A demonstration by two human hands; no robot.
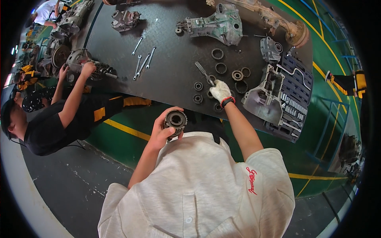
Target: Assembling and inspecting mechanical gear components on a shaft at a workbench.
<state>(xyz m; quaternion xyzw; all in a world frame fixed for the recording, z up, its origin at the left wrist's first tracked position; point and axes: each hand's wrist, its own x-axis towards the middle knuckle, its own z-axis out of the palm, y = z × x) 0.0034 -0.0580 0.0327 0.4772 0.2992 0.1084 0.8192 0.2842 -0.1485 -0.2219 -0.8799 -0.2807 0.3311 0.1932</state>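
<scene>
My left hand (160, 131), bare, is closed round a dark toothed gear hub (181, 118), held in front of my shirt just off the table's near edge. The hub's splined bore faces up. A white work glove covers my right hand (221, 92), which reaches over the table with its fingers closed at the lower end of a splined metal shaft (203, 71). The shaft slants away to the upper left. Around the glove lie toothed rings (221, 68), a brighter gear (237, 75) and small round gears (198, 98); the glove partly hides some.
An open metal housing (258, 97) and a socket set case (294, 81) stand at the right. Farther back lies a large gearbox case (224, 25). Several wrenches (143, 65) rest left of centre on the dark table (166, 85). At left a co-worker's hands (88, 69) touch another gearbox.
</scene>
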